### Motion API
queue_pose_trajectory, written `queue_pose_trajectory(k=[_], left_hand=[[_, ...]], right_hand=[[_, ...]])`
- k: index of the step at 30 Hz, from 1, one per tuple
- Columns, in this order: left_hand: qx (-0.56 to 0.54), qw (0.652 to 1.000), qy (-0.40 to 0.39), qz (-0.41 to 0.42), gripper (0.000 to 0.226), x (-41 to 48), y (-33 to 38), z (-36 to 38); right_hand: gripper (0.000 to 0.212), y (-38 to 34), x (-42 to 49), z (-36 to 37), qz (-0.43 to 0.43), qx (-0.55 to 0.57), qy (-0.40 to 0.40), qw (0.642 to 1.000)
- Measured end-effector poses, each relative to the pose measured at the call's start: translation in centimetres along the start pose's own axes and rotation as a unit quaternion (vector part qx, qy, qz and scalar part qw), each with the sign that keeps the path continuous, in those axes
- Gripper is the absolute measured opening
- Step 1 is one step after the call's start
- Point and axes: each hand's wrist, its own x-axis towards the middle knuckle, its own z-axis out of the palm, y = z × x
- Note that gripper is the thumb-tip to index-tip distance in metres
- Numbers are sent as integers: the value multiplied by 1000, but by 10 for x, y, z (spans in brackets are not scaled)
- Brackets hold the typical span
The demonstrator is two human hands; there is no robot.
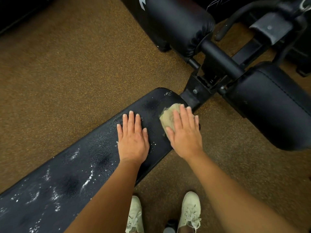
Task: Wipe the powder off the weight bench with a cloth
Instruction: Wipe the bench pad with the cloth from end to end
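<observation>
The black padded weight bench (94, 158) runs from the lower left up to the middle of the view. White powder (87, 180) lies in streaks and specks over its lower left half, with a few specks near the far end. My right hand (185, 133) presses flat on a crumpled beige cloth (168, 115) at the bench's far right end; most of the cloth is under the palm. My left hand (133, 138) rests flat on the pad just left of it, fingers spread, holding nothing.
Two black roller pads (178, 26) (272, 105) and the black metal frame (218, 64) stand beyond the bench end. Brown speckled rubber floor (67, 73) surrounds it. My two white shoes (190, 211) stand by the bench's near side.
</observation>
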Motion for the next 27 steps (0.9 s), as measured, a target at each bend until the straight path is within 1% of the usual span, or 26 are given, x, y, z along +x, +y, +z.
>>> queue_pose_trajectory(k=[3, 4, 5, 6, 9, 10, 11, 12, 14, 15, 16, 17, 18, 20, 21, 22, 23, 25, 26, 27], left_hand=[[4, 1000, 0, 1, 61, 0, 1, 0], [5, 1000, -1, 1, 61, 0, 1, 0], [5, 1000, -2, 0, 61, 0, 0, 1], [7, 1000, -2, -2, 61, 0, 0, 1], [14, 1000, 0, -4, 62, 0, 1, 0], [14, 1000, -2, -3, 62, -1, 1, 0], [13, 1000, -3, -2, 62, -1, 2, -1], [11, 1000, -4, -2, 62, -1, 2, -1], [7, 1000, -3, -3, 62, 0, 2, 0], [7, 1000, -2, -2, 62, 0, 1, 0], [8, 1000, -1, -2, 62, 0, 1, 0], [7, 1000, 1, -1, 62, 0, 1, 1], [5, 1000, 2, -1, 62, -1, 0, 1], [2, 1000, 2, 1, 61, -1, 0, 1], [1, 1000, 2, 2, 61, -1, -1, 1], [-1, 1000, 0, 2, 61, 0, -1, 1], [-3, 1000, -3, 2, 61, 0, -1, 0], [-5, 1000, -5, 3, 61, 0, -1, 0], [-6, 1000, -5, 4, 61, 0, -2, 0], [-6, 1000, -7, 4, 61, -1, -2, 0]], right_hand=[[67, -15, 31, -7, 133, 28, -1, 991], [68, -24, 36, -8, 156, 28, -5, 987], [67, -32, 34, -7, 152, 19, -2, 988], [67, -37, 26, -5, 120, 9, 6, 993], [65, -26, -12, 1, -17, -3, 2, 1000], [65, -17, -15, 2, -42, -6, -4, 999], [65, -9, -12, 2, -41, -8, -7, 999], [65, -7, -3, 0, -16, -9, -4, 1000], [66, -17, 21, -7, 81, 2, 7, 997], [67, -28, 31, -8, 128, 15, -3, 992], [67, -40, 35, -8, 148, 20, -10, 989], [67, -49, 31, -5, 133, 15, -8, 991], [66, -55, 22, -2, 93, 5, -4, 996], [64, -47, -5, 3, 7, -15, -3, 1000], [64, -37, -13, 5, -9, -17, -2, 1000], [64, -27, -12, 5, -1, -15, 3, 1000], [65, -21, -6, 4, 32, -8, 11, 999], [65, -25, 19, 0, 127, 12, 34, 991], [66, -32, 30, -3, 163, 20, 31, 986], [66, -41, 36, -3, 176, 19, 31, 984]])
